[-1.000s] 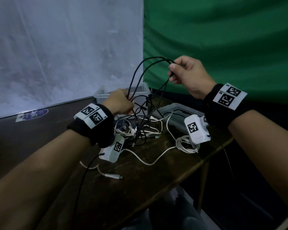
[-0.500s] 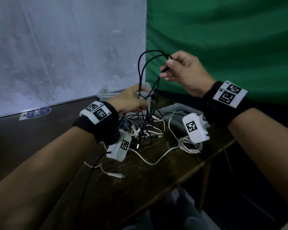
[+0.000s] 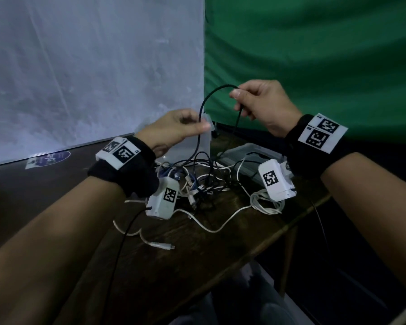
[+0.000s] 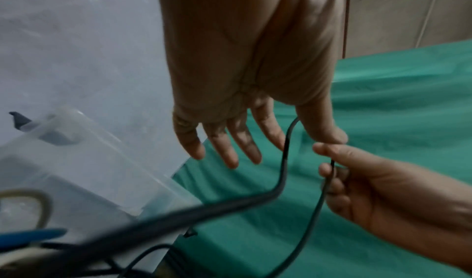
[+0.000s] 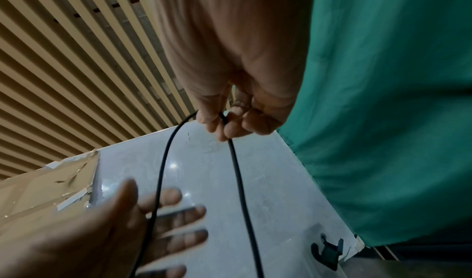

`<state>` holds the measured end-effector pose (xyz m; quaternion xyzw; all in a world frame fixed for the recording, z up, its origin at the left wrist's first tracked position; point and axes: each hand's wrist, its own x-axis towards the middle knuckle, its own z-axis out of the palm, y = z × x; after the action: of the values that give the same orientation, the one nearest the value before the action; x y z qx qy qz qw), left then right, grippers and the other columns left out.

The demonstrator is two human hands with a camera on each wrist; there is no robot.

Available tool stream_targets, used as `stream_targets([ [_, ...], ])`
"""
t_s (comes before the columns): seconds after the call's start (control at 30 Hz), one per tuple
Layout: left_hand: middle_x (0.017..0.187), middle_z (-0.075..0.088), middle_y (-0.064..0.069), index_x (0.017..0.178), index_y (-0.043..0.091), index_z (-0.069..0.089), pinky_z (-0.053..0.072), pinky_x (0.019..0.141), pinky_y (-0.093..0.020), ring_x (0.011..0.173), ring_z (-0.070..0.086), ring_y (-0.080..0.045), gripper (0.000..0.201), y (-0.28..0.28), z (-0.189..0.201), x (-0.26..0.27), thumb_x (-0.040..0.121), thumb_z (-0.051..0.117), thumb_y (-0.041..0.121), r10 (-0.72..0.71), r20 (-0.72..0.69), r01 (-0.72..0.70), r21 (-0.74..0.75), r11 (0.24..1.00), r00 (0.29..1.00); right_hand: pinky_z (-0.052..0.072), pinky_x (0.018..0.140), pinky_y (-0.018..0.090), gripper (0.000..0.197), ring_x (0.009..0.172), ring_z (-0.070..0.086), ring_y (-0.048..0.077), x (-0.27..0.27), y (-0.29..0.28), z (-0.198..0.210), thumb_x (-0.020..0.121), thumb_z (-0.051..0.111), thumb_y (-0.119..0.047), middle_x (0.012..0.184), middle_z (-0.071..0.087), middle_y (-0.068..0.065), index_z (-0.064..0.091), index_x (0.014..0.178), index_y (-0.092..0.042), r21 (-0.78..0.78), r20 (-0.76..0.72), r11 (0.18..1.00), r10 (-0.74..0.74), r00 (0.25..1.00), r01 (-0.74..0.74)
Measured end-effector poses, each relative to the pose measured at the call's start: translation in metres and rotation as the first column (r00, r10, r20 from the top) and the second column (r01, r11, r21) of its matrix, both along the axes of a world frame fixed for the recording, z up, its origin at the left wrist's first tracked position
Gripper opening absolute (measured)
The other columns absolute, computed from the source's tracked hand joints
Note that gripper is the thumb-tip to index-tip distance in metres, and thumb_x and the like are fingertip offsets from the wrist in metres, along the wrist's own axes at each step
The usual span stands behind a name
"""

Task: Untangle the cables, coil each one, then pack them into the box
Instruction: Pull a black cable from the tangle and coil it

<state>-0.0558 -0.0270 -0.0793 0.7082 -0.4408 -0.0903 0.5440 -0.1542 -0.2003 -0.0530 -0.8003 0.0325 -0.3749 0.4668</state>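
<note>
- The lower run of the black cable [image 3: 203,106] disappeared into the tangle of cables [image 3: 197,181] on the table [image 3: 197,254]; its ends could not be traced.
- The clear box [image 3: 204,146] stood behind the tangle, largely hidden by the left hand [image 3: 174,130]; its contents could not be made out.
- The left wrist view was blurred in the foreground.
- The right hand [image 3: 263,104] was raised above the tangle, fingers curled, pinching the top of the cable's arch.
- The left hand sat lower, just beside the box, fingers extended and relaxed; the cable ran between thumb and forefinger, with no firm grip evident.
- A white cable [image 3: 211,228] lay loose on the table nearer the person.
</note>
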Motion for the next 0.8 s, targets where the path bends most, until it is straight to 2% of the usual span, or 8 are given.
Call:
stream_targets([
  [0.13, 0.089, 0.068, 0.007, 0.096, 0.016, 0.064, 0.042, 0.064, -0.007, 0.078, 0.060, 0.003, 0.013, -0.001, 0.013, -0.001, 0.094, 0.055, 0.025, -0.003, 0.020, 0.004, -0.031, 1.000, 1.000, 0.043, 0.045, 0.016, 0.019, 0.044, 0.049, 0.003, 0.004, 0.002, -0.005, 0.091, 0.061, -0.011, 0.063, 0.058, 0.003, 0.062, 0.074, -0.017, 0.037, -0.001, 0.998, 0.044, 0.999, -0.044],
  [0.23, 0.070, 0.069, 0.009, 0.095, 0.008, 0.065, 0.039, 0.057, -0.006, 0.064, 0.059, 0.005, 0.018, -0.003, 0.014, -0.006, 0.096, 0.050, 0.019, 0.000, 0.062, 0.002, -0.040, 0.999, 0.998, 0.044, 0.046, 0.017, 0.020, 0.045, 0.050, 0.004, 0.006, 0.002, -0.005, 0.092, 0.059, -0.009, 0.060, 0.059, -0.001, 0.060, 0.072, -0.016, 0.094, 0.037, 0.994, 0.056, 0.998, -0.060],
  [0.3, 0.060, 0.066, 0.010, 0.094, 0.006, 0.065, 0.037, 0.051, -0.006, 0.053, 0.054, 0.005, 0.019, -0.004, 0.017, -0.008, 0.097, 0.048, 0.016, 0.038, 0.061, -0.031, -0.122, 0.992, 0.997, 0.041, 0.045, 0.016, 0.022, 0.043, 0.047, 0.002, 0.007, 0.001, -0.008, 0.092, 0.059, -0.010, 0.061, 0.058, 0.000, 0.057, 0.070, -0.016, 0.043, 0.002, 0.999, 0.018, 1.000, -0.018],
  [0.43, 0.062, 0.067, 0.007, 0.085, 0.018, 0.065, 0.024, 0.046, -0.022, 0.052, 0.033, -0.014, 0.023, -0.003, 0.022, -0.003, 0.098, 0.047, 0.022, 0.085, -0.019, -0.087, -0.289, 0.953, 0.996, 0.037, 0.043, 0.011, 0.025, 0.042, 0.046, -0.001, 0.006, -0.002, -0.026, 0.092, 0.059, -0.011, 0.064, 0.059, 0.000, 0.055, 0.068, -0.013, -0.063, -0.209, 0.997, 0.033, 0.977, -0.047],
  [0.5, 0.063, 0.067, 0.006, 0.085, 0.018, 0.065, 0.025, 0.046, -0.022, 0.051, 0.032, -0.014, 0.023, -0.003, 0.022, -0.001, 0.099, 0.046, 0.022, 0.108, -0.046, -0.118, -0.357, 0.927, 0.993, 0.037, 0.043, 0.011, 0.020, 0.043, 0.047, -0.002, 0.006, -0.003, -0.037, 0.092, 0.058, -0.009, 0.067, 0.061, 0.001, 0.057, 0.072, -0.009, -0.083, -0.338, 0.992, 0.060, 0.939, -0.094],
  [0.6, 0.068, 0.066, 0.002, 0.085, 0.016, 0.063, 0.032, 0.044, -0.017, 0.049, 0.041, -0.009, 0.023, 0.001, 0.023, 0.003, 0.099, 0.045, 0.019, 0.182, -0.103, -0.208, -0.415, 0.886, 0.978, 0.038, 0.045, 0.015, 0.021, 0.043, 0.048, -0.002, 0.004, -0.008, -0.051, 0.091, 0.061, -0.010, 0.064, 0.060, 0.000, 0.059, 0.070, -0.009, -0.151, -0.502, 0.981, 0.029, 0.865, -0.120],
  [0.7, 0.072, 0.062, -0.003, 0.082, 0.014, 0.062, 0.039, 0.045, -0.016, 0.050, 0.048, -0.006, 0.023, 0.005, 0.017, 0.013, 0.098, 0.046, 0.018, 0.253, -0.206, -0.314, -0.372, 0.873, 0.945, 0.042, 0.046, 0.016, 0.023, 0.043, 0.052, 0.001, 0.003, -0.014, -0.054, 0.093, 0.057, -0.009, 0.058, 0.061, 0.001, 0.058, 0.070, -0.008, -0.058, -0.492, 0.993, 0.063, 0.868, -0.105],
  [0.8, 0.077, 0.062, -0.005, 0.085, 0.008, 0.067, 0.042, 0.049, -0.020, 0.055, 0.048, -0.012, 0.021, 0.008, 0.010, 0.016, 0.094, 0.054, 0.022, 0.363, -0.142, -0.375, -0.073, 0.924, 0.921, 0.049, 0.045, 0.020, 0.024, 0.048, 0.061, 0.009, 0.003, -0.012, -0.040, 0.097, 0.049, -0.007, 0.067, 0.066, 0.008, 0.048, 0.073, -0.007, 0.240, -0.265, 0.963, 0.184, 0.947, -0.120],
])
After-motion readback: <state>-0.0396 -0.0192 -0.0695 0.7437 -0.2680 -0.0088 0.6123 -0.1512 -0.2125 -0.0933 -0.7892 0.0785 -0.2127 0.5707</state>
